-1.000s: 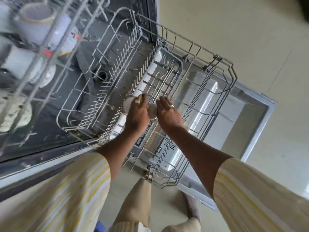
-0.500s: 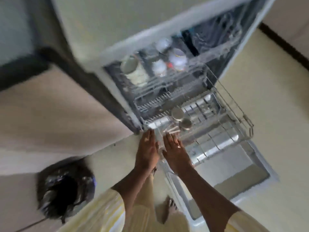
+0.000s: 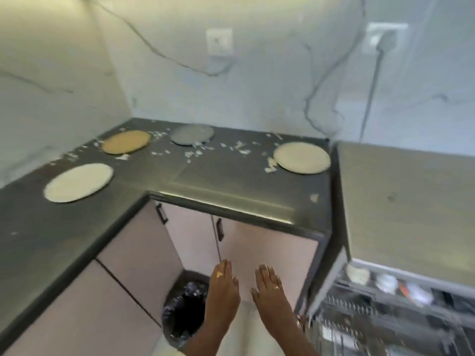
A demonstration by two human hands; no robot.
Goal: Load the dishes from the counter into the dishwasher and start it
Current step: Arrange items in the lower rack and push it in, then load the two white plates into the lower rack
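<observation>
Several plates lie flat on the dark L-shaped counter [image 3: 195,176]: a white plate [image 3: 78,182] at the left, a tan plate [image 3: 126,142] and a grey plate [image 3: 192,134] at the back, a cream plate [image 3: 302,158] at the right. The open dishwasher [image 3: 385,312] is at the lower right, with cups in its upper rack. My left hand [image 3: 222,291] and my right hand [image 3: 270,291] hover side by side in front of the cabinets, fingers straight, holding nothing.
White scraps litter the counter around the back plates. A bin with a black liner [image 3: 183,317] stands on the floor in the corner, just left of my hands. Cabinet doors with dark handles [image 3: 218,229] are below the counter. Two wall sockets sit above.
My view swung up and left from the dishwasher's lower rack to the counter. Both hands let go of the small dishes in the rack and are now empty.
</observation>
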